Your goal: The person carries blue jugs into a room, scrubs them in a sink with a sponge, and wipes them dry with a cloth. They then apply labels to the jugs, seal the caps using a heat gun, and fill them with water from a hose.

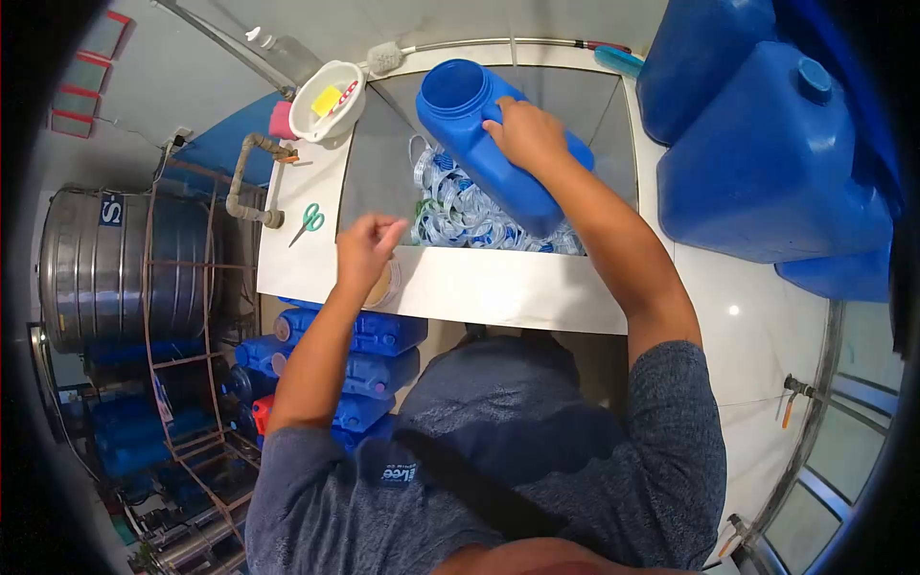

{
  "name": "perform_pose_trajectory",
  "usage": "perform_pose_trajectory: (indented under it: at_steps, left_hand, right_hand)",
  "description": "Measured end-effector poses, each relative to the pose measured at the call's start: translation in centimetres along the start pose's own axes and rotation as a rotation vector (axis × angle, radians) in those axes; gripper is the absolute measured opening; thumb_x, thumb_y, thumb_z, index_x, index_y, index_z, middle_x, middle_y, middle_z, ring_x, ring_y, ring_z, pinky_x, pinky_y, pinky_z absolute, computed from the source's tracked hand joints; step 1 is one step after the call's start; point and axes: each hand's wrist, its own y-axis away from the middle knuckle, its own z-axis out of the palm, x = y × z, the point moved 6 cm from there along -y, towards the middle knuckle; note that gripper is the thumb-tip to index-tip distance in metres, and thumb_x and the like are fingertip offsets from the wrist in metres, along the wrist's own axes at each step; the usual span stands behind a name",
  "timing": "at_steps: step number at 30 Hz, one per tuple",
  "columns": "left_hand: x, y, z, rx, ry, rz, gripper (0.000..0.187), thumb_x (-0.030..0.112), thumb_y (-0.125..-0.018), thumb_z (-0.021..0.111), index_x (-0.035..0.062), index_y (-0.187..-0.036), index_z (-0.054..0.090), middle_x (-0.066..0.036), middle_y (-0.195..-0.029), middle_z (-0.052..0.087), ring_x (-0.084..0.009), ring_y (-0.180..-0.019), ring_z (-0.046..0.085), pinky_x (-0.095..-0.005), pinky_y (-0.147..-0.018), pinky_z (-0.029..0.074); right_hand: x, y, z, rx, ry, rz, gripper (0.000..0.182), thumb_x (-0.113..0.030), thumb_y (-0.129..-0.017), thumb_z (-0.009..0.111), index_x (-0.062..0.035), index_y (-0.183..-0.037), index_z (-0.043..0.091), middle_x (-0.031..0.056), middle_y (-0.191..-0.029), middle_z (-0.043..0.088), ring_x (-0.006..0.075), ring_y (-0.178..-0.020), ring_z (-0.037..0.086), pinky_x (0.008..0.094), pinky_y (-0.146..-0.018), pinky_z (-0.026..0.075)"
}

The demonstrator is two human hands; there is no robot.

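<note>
My right hand [529, 134] is wrapped round the handle of a blue plastic jug [508, 182]. The jug lies tilted over a sunken basin [594, 115], its wide uncapped mouth toward the far left. Beneath it, the basin holds a heap of crumpled clear plastic strips [450, 206] with blue print. My left hand [366, 249] hovers at the basin's near left corner, fingers curled in and thumb toward the jug; whether anything is between them I cannot make out. Just below that hand, a round pale lid or dish [385, 286] sits at the counter edge, partly hidden by my wrist.
Green-handled scissors [309, 221] lie on the white counter [508, 287], near a pipe tap [244, 182]. A white bowl [305, 110] holds a yellow sponge. Behind the basin lies a long-handled brush [386, 57]. Large blue jugs [776, 163] stand right; more blue containers [374, 369] are stacked below left.
</note>
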Motion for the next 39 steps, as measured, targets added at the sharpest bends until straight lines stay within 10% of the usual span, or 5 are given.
perform_pose_trajectory:
  at_steps: [15, 22, 24, 27, 39]
  left_hand:
    - [7.3, -11.8, 4.6, 0.032, -0.054, 0.233, 0.064, 0.024, -0.094, 0.056, -0.0019, -0.148, 0.034, -0.032, -0.128, 0.059, -0.0469, -0.114, 0.061, -0.0519, -0.098, 0.048]
    - [5.8, -11.0, 7.6, -0.195, -0.154, 0.417, 0.055, 0.026, -0.093, 0.057, 0.0055, -0.143, 0.043, -0.024, -0.126, 0.063, -0.0456, -0.108, 0.062, -0.0507, -0.094, 0.050]
    - [6.3, -9.4, 6.4, 0.031, 0.011, 0.626, 0.026, 0.021, -0.091, 0.060, 0.0068, -0.112, 0.066, -0.020, -0.116, 0.067, -0.0392, -0.102, 0.065, -0.0464, -0.089, 0.051]
    - [5.9, -8.1, 4.6, 0.407, 0.213, 0.851, 0.030, 0.022, -0.092, 0.063, 0.0088, -0.119, 0.065, -0.018, -0.118, 0.066, -0.0351, -0.111, 0.061, -0.0424, -0.095, 0.049]
    - [-0.1, -10.2, 8.4, -0.152, 1.190, 0.380, 0.035, 0.027, -0.093, 0.066, 0.0085, -0.123, 0.062, -0.015, -0.121, 0.064, -0.0314, -0.116, 0.057, -0.0396, -0.097, 0.046]
  right_hand:
    - [0.7, -16.6, -0.4, -0.031, -0.783, 0.293, 0.016, -0.011, -0.092, 0.058, -0.0043, -0.098, 0.071, 0.0069, -0.082, 0.070, 0.0156, -0.067, 0.067, 0.0318, -0.057, 0.054]
    - [-19.8, -21.5, 9.9, -0.059, -0.012, -0.322, 0.027, -0.023, -0.086, 0.065, -0.0071, -0.107, 0.071, 0.0143, -0.100, 0.074, 0.0343, -0.091, 0.070, 0.0453, -0.081, 0.055]
    - [-23.8, -22.7, 13.3, -0.125, 0.043, -0.363, 0.031, -0.027, -0.085, 0.067, -0.0079, -0.110, 0.071, 0.0147, -0.106, 0.073, 0.0370, -0.098, 0.069, 0.0469, -0.085, 0.054]
    - [-27.9, -25.2, 18.1, -0.179, 0.233, -0.393, 0.037, -0.032, -0.085, 0.070, -0.0089, -0.114, 0.069, 0.0146, -0.112, 0.072, 0.0332, -0.103, 0.069, 0.0457, -0.087, 0.055]
    - [-28.5, -32.3, 27.8, -0.239, 0.412, -0.005, 0.070, -0.038, -0.079, 0.078, -0.0074, -0.136, 0.052, 0.0165, -0.127, 0.065, 0.0320, -0.120, 0.063, 0.0423, -0.096, 0.053]
